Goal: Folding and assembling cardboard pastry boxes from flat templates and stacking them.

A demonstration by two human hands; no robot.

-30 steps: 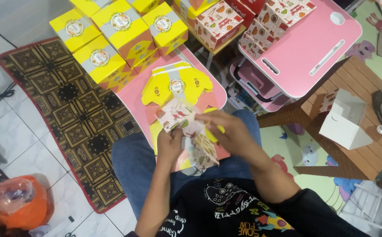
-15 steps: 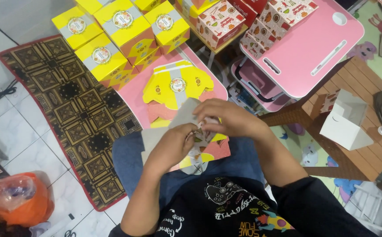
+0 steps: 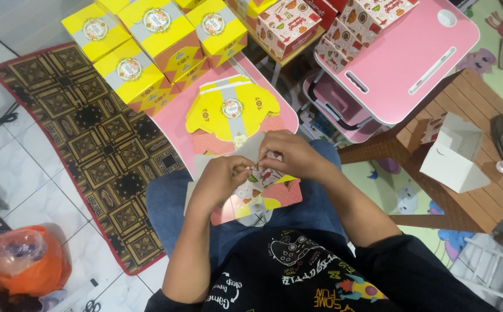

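My left hand [image 3: 221, 180] and my right hand [image 3: 291, 154] meet over my lap, both pinching a flat cardboard box blank [image 3: 255, 149] with a grey inner side and a printed white, red and yellow outer side. Under it, on my blue-jeaned thighs, lies another flat printed blank [image 3: 266, 199] in pink and yellow. A yellow unfolded box blank [image 3: 231, 110] with a round label lies on the small pink table [image 3: 182, 112] just ahead of my hands.
Several assembled yellow boxes [image 3: 147, 34] are stacked at the top left by a patterned brown rug [image 3: 84, 138]. Printed white-and-red boxes [image 3: 289, 23] sit behind. A pink folding table [image 3: 402, 63], a wooden table [image 3: 471, 190] with a white open box [image 3: 457, 153], and an orange bag [image 3: 23, 263] surround me.
My hands have lowered the blank towards my lap and drawn together at its upper edge, with the grey inner side now turned up.
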